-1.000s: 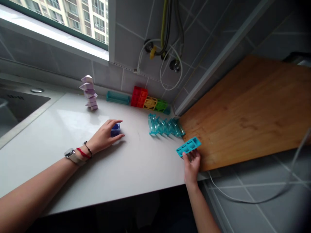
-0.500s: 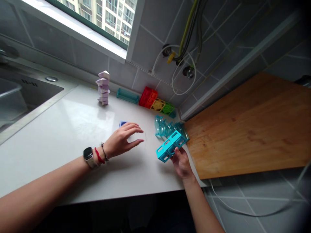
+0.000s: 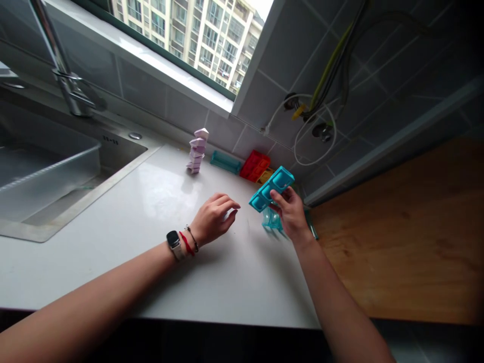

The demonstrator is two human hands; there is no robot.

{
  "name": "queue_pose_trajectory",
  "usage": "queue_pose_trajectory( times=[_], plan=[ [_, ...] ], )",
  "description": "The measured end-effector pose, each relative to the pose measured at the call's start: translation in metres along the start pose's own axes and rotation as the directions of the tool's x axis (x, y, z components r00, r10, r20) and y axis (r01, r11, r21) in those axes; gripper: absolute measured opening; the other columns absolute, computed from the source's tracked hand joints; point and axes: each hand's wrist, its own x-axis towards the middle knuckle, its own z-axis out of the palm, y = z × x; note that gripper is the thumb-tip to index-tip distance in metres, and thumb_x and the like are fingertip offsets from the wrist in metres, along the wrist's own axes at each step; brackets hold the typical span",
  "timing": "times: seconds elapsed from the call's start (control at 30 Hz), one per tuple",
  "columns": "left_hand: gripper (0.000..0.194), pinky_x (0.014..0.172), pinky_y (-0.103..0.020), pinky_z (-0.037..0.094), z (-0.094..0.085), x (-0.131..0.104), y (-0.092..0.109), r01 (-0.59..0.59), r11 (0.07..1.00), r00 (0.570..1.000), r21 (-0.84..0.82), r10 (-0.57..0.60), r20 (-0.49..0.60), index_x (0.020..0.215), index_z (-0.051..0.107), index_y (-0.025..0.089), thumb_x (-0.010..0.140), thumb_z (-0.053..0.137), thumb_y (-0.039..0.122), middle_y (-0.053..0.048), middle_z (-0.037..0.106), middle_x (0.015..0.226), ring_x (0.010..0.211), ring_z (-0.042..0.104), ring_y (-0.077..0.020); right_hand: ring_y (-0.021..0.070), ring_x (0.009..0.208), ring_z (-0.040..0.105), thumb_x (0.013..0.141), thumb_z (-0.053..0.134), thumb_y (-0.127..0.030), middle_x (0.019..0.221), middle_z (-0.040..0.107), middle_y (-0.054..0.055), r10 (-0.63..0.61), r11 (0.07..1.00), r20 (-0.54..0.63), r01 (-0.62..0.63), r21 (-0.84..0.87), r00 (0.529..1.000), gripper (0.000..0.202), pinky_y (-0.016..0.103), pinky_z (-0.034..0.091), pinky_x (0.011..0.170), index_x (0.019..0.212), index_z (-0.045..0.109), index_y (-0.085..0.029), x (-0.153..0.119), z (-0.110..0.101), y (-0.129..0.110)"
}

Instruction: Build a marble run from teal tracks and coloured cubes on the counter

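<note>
My right hand point(image 3: 290, 212) grips a turquoise plastic piece with three cells in a row point(image 3: 271, 189), thumb on its near face, held tilted above the counter point(image 3: 159, 287). Clear teal plastic pieces point(image 3: 271, 219) lie below and behind that hand, partly hidden. My left hand point(image 3: 215, 218) is low over the counter, left of the turquoise piece and apart from it. Its fingers are curled, with thumb and index tips close together; whatever they may hold is hidden. Farther back, a stack of pale lilac angular pieces point(image 3: 196, 151) stands upright.
Along the tiled wall lie a clear teal tray-like piece point(image 3: 226, 162), a red piece point(image 3: 255, 165) and a yellow piece point(image 3: 265, 175). At left is a sink with a clear plastic bin point(image 3: 53, 174) and a tap point(image 3: 71, 93). A wooden board point(image 3: 408, 242) borders the right side.
The view has swung left, showing more of the sink. My right hand has raised and turned the turquoise piece. My left fingers have drawn together; the blue piece beside them is now hidden.
</note>
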Motion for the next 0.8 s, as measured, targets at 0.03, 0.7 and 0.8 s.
queue_pose_trajectory(
  times=[0.03, 0.7, 0.8],
  plan=[
    [0.014, 0.096, -0.047, 0.054, 0.000, 0.001, -0.003, 0.031, 0.999, 0.999, -0.016, -0.031, -0.015, 0.103, 0.072, 0.024, 0.097, 0.059, 0.020, -0.008, 0.074, 0.100, 0.103, 0.063, -0.0275, 0.0191, 0.091, 0.071, 0.069, 0.090, -0.044, 0.099, 0.072, 0.000, -0.022, 1.000, -0.034, 0.022, -0.005, 0.999, 0.048, 0.034, 0.062, 0.080, 0.101, 0.061, -0.023, 0.014, 0.005, 0.001],
    [0.024, 0.084, -0.038, 0.064, -0.004, 0.046, -0.101, 0.327, 0.938, 0.945, 0.111, -0.324, -0.045, 0.108, 0.075, 0.022, 0.096, 0.055, 0.025, -0.009, 0.076, 0.110, 0.101, 0.074, -0.0236, 0.0223, 0.092, 0.069, 0.074, 0.084, -0.049, 0.108, 0.071, 0.010, -0.198, 0.977, -0.357, 0.153, -0.149, 0.913, 0.054, 0.037, 0.057, 0.084, 0.110, 0.058, -0.019, 0.041, 0.089, 0.138],
    [0.031, 0.105, -0.048, 0.055, 0.012, 0.078, -0.133, 0.263, 0.930, 0.956, 0.257, -0.287, 0.058, 0.115, 0.075, 0.022, 0.090, 0.058, 0.017, -0.011, 0.071, 0.125, 0.119, 0.067, -0.0292, 0.0214, 0.090, 0.068, 0.071, 0.087, -0.049, 0.107, 0.070, 0.008, -0.192, 0.979, -0.366, 0.152, -0.135, 0.911, 0.057, 0.036, 0.057, 0.083, 0.110, 0.059, -0.019, 0.043, 0.088, 0.144]
  ],
)
